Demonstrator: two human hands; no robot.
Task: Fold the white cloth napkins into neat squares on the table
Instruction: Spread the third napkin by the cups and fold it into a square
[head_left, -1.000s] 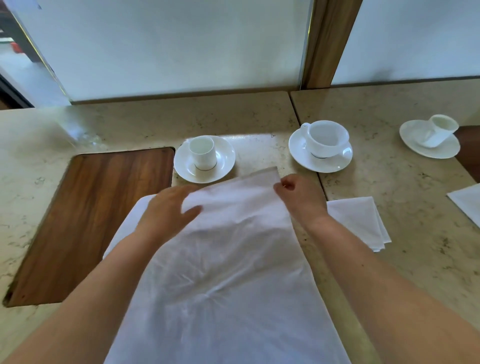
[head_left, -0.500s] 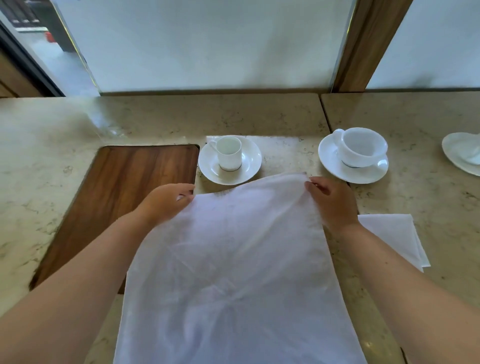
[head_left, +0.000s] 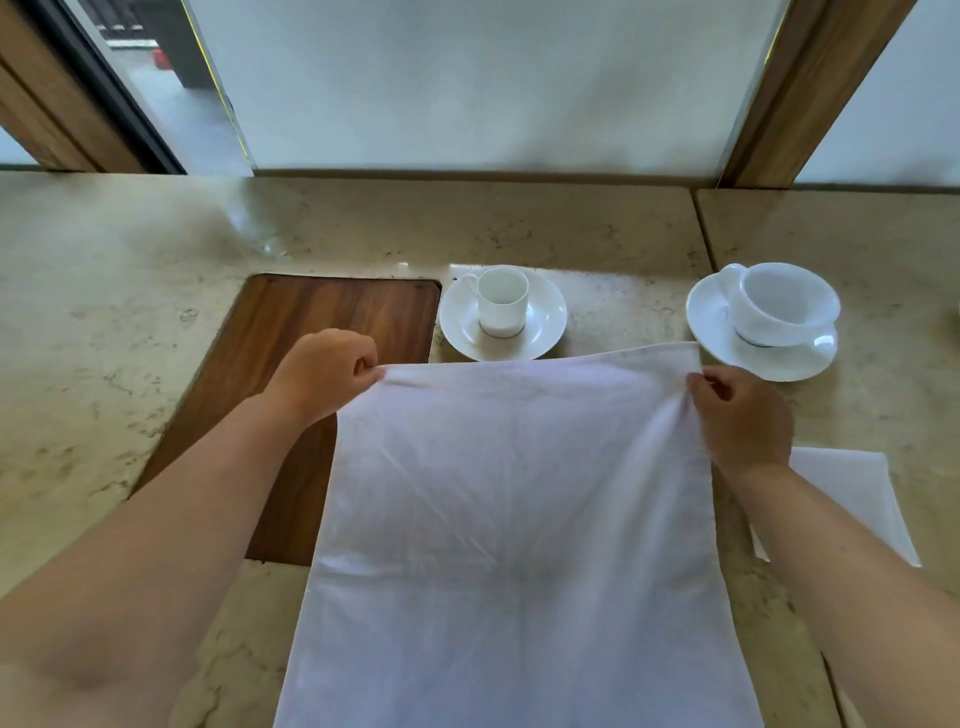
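Note:
A large white cloth napkin (head_left: 519, 519) lies spread lengthwise on the marble table (head_left: 130, 322), reaching from the saucers down to the near edge of the view. My left hand (head_left: 324, 371) pinches its far left corner. My right hand (head_left: 740, 415) pinches its far right corner. The far edge is pulled taut between both hands. A second white napkin (head_left: 852, 493), folded, lies flat on the table to the right, partly hidden by my right forearm.
A small white cup on a saucer (head_left: 503, 312) stands just beyond the napkin's far edge. A wider cup and saucer (head_left: 763, 319) sits at the far right corner. A dark wooden inlay (head_left: 311, 332) is set into the table on the left. Windows run behind.
My left hand has slid left from the middle of the cloth to its far corner, and both hands have closed on the corners. The far edge is now stretched straight.

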